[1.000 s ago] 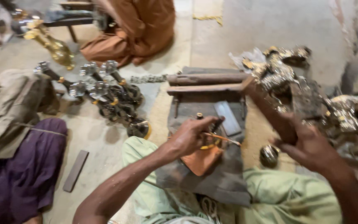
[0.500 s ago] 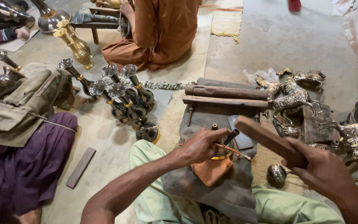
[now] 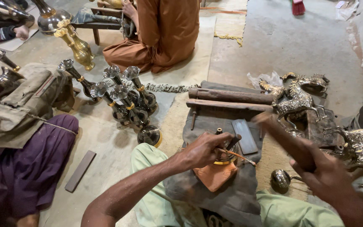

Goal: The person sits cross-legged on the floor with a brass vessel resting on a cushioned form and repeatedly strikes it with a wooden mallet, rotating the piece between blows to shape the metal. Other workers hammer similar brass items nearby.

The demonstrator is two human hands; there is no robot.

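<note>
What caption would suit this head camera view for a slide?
Left hand steadies a thin metal tool on a round brass piece while right hand swings a blurred wooden mallet.

Left hand (image 3: 204,149) curled, fingers pinched; right hand (image 3: 324,178) raised, seemingly fisted, blurred.

A concrete floor (image 3: 282,46) carries everything. At ten o'clock stand silver-and-brass goblet-like vessels (image 3: 122,94), close together, with a gold vase (image 3: 78,46) beyond them. At eight o'clock lies a flat dark bar (image 3: 80,171). A woven mat (image 3: 177,122) (tan, frayed) spreads at centre, bearing two wooden rods (image 3: 230,100) side by side. At two o'clock stand metal horse figures (image 3: 297,98).
</note>
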